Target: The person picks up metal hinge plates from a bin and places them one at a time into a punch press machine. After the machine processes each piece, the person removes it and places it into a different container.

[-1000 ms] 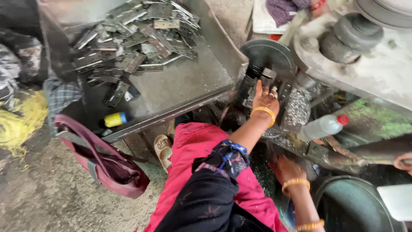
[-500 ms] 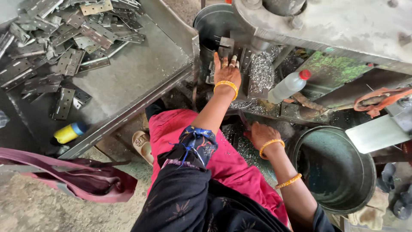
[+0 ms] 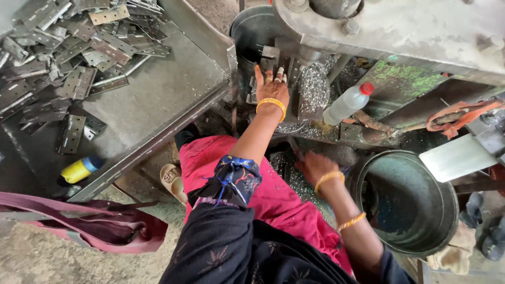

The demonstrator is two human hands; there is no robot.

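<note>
My left hand [image 3: 271, 87], with a yellow bangle at the wrist, reaches forward to the die area of a grey press machine [image 3: 379, 26]. Its fingers lie spread over a small metal block [image 3: 269, 55]; whether they hold a piece is hidden. My right hand [image 3: 314, 165], blurred and with bangles on the forearm, hovers low over a bed of metal shavings [image 3: 294, 179] beside my pink-clad knee. Nothing is clearly in it.
A metal tray [image 3: 173, 89] at the left holds several flat hinge plates [image 3: 71, 79]. A clear bottle with a red cap [image 3: 347, 103] stands by the machine. A round metal tub [image 3: 410, 202] sits at the right. A yellow-and-blue bottle [image 3: 80, 169] and a maroon bag [image 3: 94, 226] lie lower left.
The view has swung so the tray slid left and the tub came into sight. My left hand stays at the die. My right hand stays low by the shavings.
</note>
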